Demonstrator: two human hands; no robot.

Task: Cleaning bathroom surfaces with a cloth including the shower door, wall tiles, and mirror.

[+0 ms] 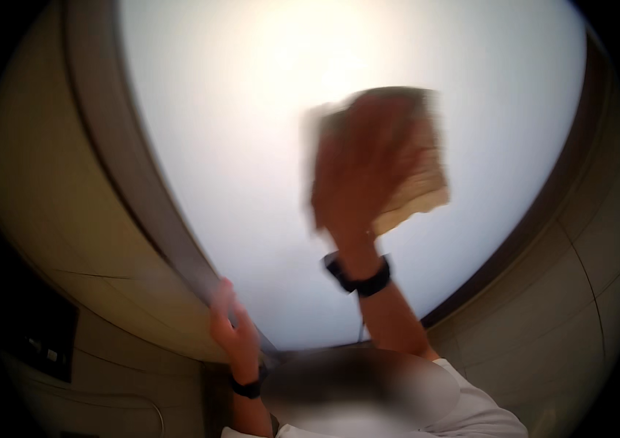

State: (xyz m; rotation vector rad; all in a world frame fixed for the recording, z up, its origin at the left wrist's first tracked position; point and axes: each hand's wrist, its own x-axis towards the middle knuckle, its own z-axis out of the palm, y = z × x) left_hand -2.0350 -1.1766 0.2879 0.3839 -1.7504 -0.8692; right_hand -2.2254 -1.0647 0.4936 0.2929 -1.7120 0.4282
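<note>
A yellowish-tan cloth (pixel 417 191) lies under my right hand (pixel 362 159), which is spread over it against a large, brightly lit white pane (pixel 222 137). Motion blur hides the exact grip of the fingers. My left hand (pixel 236 328) is lower and to the left, beside the pane's brown-grey frame (pixel 140 164). Its thumb stands apart from the fingers and nothing shows in it. Whether it touches the frame, I cannot tell. Each wrist bears a black band.
Tiled wall (pixel 534 290) flanks the pane on the right, and a pale panelled surface (pixel 69 208) on the left. A dark panel (pixel 41 323) and a curved metal bar (pixel 159 413) are at lower left. A blurred oval (pixel 359 388) covers part of the bottom.
</note>
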